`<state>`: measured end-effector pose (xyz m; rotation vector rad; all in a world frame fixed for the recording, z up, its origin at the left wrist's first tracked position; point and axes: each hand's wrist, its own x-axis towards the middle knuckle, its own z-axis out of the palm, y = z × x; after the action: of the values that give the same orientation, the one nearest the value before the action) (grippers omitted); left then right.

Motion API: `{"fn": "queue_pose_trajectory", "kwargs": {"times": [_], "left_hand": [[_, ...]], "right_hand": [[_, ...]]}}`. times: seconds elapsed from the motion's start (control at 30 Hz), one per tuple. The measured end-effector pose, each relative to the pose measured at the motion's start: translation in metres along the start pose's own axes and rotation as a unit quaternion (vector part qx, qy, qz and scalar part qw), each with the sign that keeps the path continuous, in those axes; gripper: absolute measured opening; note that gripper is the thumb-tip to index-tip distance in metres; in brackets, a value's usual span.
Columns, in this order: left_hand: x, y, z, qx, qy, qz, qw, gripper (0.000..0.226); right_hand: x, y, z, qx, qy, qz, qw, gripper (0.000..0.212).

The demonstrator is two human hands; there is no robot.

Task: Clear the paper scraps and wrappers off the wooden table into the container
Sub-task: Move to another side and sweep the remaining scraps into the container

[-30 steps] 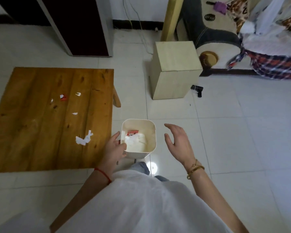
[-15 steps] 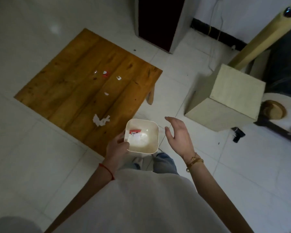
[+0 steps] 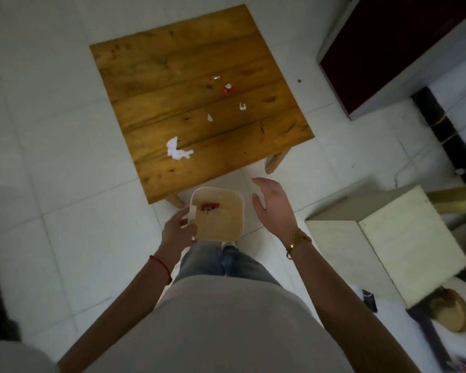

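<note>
My left hand [image 3: 178, 230] grips the left rim of a cream square container [image 3: 226, 227], held just in front of the near corner of the low wooden table [image 3: 159, 76]. A red wrapper [image 3: 210, 206] and pale paper lie inside the container. My right hand [image 3: 273, 204] hovers open to its right, holding nothing. On the table lie a crumpled white paper [image 3: 176, 149], two small white scraps [image 3: 210, 117] [image 3: 242, 106], a red and white wrapper [image 3: 228, 89] and a shiny bit [image 3: 215, 77].
A pale box-shaped stool [image 3: 404, 238] stands on the tiled floor to the right. A dark cabinet [image 3: 393, 47] stands at the upper right, with cables along the wall. A small dark object [image 3: 369, 300] lies on the floor near a round wooden piece [image 3: 452, 313].
The view has swung around, so the table now lies straight ahead instead of to the left. My left hand still holds the container; my right hand stays open beside it.
</note>
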<state>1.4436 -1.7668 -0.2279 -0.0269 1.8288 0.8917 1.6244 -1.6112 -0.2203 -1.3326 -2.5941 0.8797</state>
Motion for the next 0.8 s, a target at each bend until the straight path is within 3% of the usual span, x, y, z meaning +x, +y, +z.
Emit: {"fn": "queue_pose_trajectory", "kwargs": {"times": [0.47, 0.8], "left_hand": [[0.095, -0.056, 0.006, -0.14, 0.09, -0.083, 0.982, 0.059], [0.188, -0.08, 0.007, -0.106, 0.096, -0.076, 0.987, 0.055]], "right_hand": [[0.151, -0.005, 0.115, -0.047, -0.15, -0.18, 0.971, 0.048], [0.271, -0.017, 0.214, -0.136, -0.22, -0.268, 0.928, 0.053]]}}
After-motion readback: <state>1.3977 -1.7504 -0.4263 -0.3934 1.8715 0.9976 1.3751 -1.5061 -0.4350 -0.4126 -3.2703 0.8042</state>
